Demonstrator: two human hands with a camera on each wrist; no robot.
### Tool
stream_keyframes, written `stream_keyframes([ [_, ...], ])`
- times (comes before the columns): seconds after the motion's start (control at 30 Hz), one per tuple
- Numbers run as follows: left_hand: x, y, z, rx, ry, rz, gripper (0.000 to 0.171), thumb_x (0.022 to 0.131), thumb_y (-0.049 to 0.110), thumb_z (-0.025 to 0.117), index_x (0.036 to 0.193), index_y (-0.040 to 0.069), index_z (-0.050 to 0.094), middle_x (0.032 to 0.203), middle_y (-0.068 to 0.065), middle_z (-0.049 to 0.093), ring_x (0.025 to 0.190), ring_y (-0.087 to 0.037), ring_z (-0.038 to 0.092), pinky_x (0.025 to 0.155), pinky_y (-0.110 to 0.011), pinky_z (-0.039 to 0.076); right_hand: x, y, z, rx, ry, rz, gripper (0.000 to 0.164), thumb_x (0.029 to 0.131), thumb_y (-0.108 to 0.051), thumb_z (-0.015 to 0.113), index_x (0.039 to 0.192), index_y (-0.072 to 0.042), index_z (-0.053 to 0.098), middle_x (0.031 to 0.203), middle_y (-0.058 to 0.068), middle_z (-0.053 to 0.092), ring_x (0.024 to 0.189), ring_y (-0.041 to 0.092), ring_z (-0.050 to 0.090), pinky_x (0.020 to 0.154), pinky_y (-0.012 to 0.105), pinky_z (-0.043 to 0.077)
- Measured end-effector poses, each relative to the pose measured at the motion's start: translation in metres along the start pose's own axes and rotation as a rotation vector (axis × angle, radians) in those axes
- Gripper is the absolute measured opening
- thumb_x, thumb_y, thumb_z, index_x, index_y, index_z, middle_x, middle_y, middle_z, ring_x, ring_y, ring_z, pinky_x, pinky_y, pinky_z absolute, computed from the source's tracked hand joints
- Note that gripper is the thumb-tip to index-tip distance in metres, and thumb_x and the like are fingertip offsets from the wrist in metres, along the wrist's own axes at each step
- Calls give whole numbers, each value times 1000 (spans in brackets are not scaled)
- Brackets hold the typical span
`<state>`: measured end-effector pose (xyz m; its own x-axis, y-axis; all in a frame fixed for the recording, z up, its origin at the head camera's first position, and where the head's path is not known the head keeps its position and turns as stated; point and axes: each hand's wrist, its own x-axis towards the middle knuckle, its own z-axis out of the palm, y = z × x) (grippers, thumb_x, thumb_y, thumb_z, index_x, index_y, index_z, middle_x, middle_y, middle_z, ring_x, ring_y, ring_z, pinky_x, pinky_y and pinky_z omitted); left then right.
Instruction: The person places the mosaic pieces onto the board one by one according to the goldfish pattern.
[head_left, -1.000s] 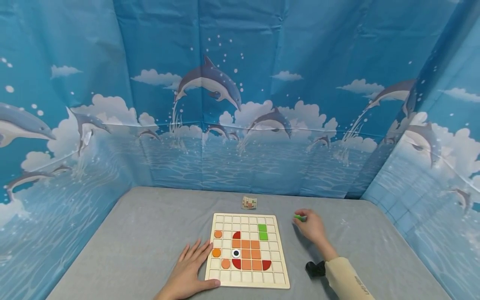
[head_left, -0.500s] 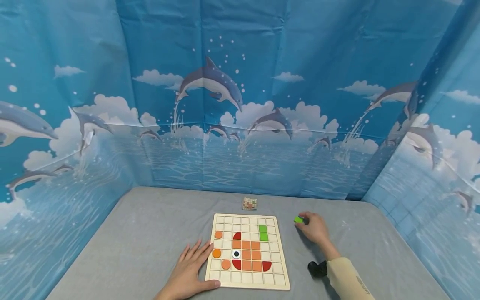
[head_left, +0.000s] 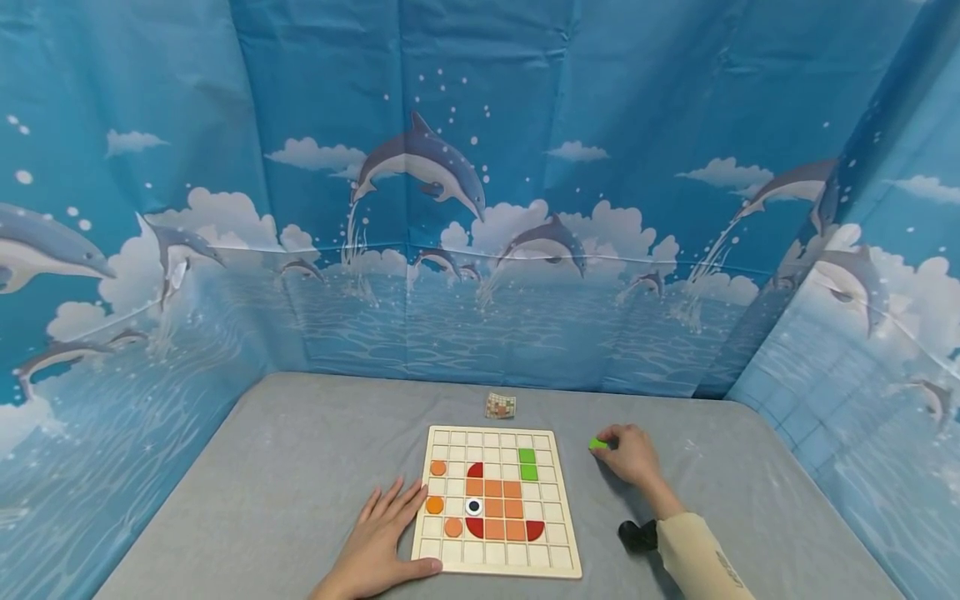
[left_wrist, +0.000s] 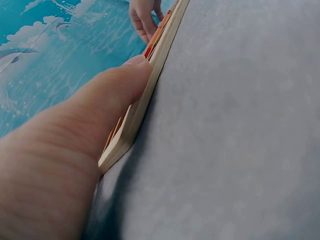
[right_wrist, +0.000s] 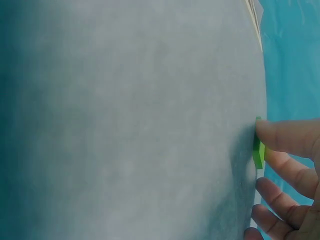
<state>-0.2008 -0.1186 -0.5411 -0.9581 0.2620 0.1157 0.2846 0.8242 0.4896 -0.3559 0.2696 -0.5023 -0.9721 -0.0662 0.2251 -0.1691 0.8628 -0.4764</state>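
Observation:
A pale wooden grid board (head_left: 556, 555) lies flat in the head view. On it are orange squares (head_left: 503, 508), red quarter-round pieces, orange discs, a black-and-white eye disc (head_left: 473, 507) and two green squares (head_left: 528, 464). My left hand (head_left: 381, 533) rests at the board's left side with fingers spread straight, its thumb over the near left corner. To the right of the board, my right hand (head_left: 632, 458) pinches a small green block (right_wrist: 259, 152) between thumb and forefinger. The right wrist view shows its other fingers loosely bent, holding nothing.
Behind the board lies a small patterned card (head_left: 500, 406). A black device (head_left: 637, 537) sits by the right sleeve (head_left: 697, 554). The grey tabletop (head_left: 247, 492) is backed by a blue dolphin curtain (head_left: 480, 317).
My right hand has shifted slightly nearer and to the right, and the green block has turned to show more of its face. The left hand stays at the board.

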Motion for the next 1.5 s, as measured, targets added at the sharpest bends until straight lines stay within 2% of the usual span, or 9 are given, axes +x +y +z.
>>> stream_keyframes([
  [0.17, 0, 0, 1, -3, -1, 3, 103, 71, 78, 57, 148, 14, 36, 150, -4, 33, 141, -32, 15, 108, -54, 3, -4, -1, -1, 5, -7, 32, 21, 76, -11, 77, 89, 1, 67, 88, 13, 59, 90, 35, 51, 77, 51, 41],
  [0.43, 0, 0, 1, -1, 2, 8, 102, 71, 78, 57, 148, 13, 37, 151, -3, 33, 141, -32, 16, 108, -55, 3, -7, 1, -3, 17, -43, 20, 22, 76, -11, 77, 88, -1, 61, 75, 4, 56, 68, 21, 51, 62, 40, 43],
  [0.63, 0, -1, -1, 11, 16, 16, 101, 71, 78, 57, 147, 14, 38, 150, -2, 34, 141, -31, 16, 108, -55, 4, -8, -2, -7, 49, -84, 23, 17, 79, -9, 75, 87, -3, 62, 74, 2, 58, 65, 18, 53, 57, 37, 44],
  [0.73, -1, -1, -1, 3, 19, 18, 101, 71, 77, 57, 147, 13, 38, 150, -3, 34, 140, -32, 16, 108, -54, 4, -10, -3, -7, 82, -92, 10, 13, 80, -8, 74, 87, -2, 64, 75, 3, 61, 66, 17, 55, 55, 35, 45],
  [1.0, -1, -1, -2, -6, 5, 13, 102, 71, 77, 58, 147, 12, 38, 150, -5, 34, 140, -33, 16, 108, -56, 4, -21, -16, -4, 271, -154, 29, 13, 84, -4, 70, 95, 1, 66, 76, 2, 60, 60, 15, 54, 50, 29, 47],
  [1.13, 0, -2, -3, -5, 1, 10, 102, 71, 77, 57, 147, 13, 38, 150, -4, 34, 140, -33, 16, 108, -56, 3, -25, -26, -1, 324, -176, -3, 16, 85, -3, 69, 100, 0, 67, 77, 1, 60, 61, 15, 54, 49, 29, 46],
  [1.33, 0, -3, -4, 0, 3, 14, 101, 71, 77, 58, 147, 13, 38, 150, -4, 35, 140, -32, 17, 108, -55, 3, -25, -40, 6, 359, -193, -38, 10, 83, -6, 71, 91, -5, 66, 72, 0, 58, 60, 15, 52, 49, 28, 42],
  [1.5, 0, -3, -6, -2, 5, 17, 101, 72, 76, 58, 147, 13, 38, 150, -3, 35, 140, -32, 16, 108, -55, 3, -26, -47, 11, 380, -242, -72, 8, 84, -6, 71, 88, -6, 65, 71, 0, 58, 61, 15, 51, 49, 27, 42],
])
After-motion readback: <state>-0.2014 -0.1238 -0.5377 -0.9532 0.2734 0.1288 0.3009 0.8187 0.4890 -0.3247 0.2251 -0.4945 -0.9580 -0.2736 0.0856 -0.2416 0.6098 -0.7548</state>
